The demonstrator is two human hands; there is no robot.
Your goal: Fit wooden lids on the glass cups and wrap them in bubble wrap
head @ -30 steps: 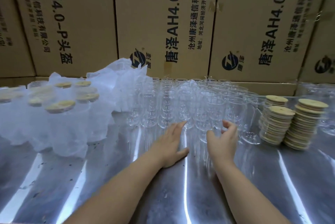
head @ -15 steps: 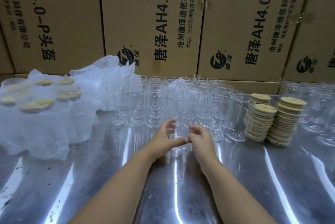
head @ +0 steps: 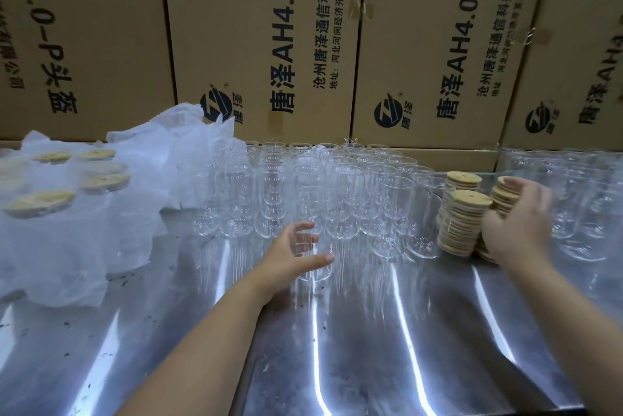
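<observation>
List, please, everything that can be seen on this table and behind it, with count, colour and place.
glass cups: too many to count, clear, rows across the table's middle and far right
front glass cup: one, clear, nearer than the rows
lid stacks: three, pale wood, right of the middle rows
wrapped cups: several, lidded, left
white wrap: a heap, over the wrapped cups
cardboard boxes: at least four, brown, dark print, behind the table
table: one, shiny metal
left hand: curled round the front glass cup
right hand: at the rightmost lid stack, blurred, grip unclear

Streaky glare on table (head: 371, 348), mild blur
</observation>
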